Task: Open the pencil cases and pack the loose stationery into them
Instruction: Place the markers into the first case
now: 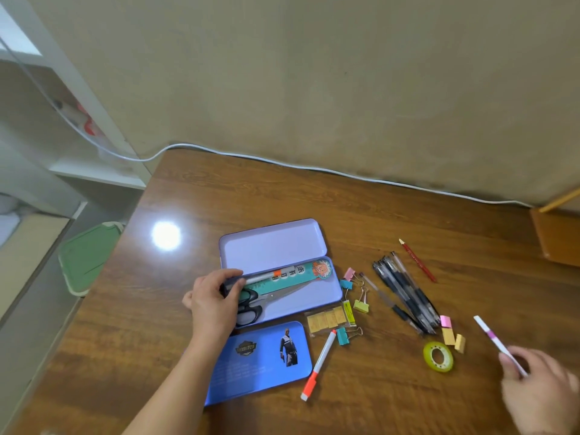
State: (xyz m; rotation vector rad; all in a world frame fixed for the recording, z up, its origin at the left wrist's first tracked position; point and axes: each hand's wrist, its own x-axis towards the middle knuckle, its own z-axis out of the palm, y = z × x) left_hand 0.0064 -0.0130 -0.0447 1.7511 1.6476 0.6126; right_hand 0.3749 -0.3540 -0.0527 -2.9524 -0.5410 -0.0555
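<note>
Left hand [213,301] gripped marker [266,276] inside open purple case [326,293]; right hand [543,394] held white-pink pen [494,340] above tabletop [345,208].

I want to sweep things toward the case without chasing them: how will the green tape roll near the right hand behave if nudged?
The green tape roll lies flat on its side on the table, so a nudge should probably slide it rather than roll it. It looks small and hollow, so likely light and rigid. If tipped onto its edge, it could roll away.
</note>
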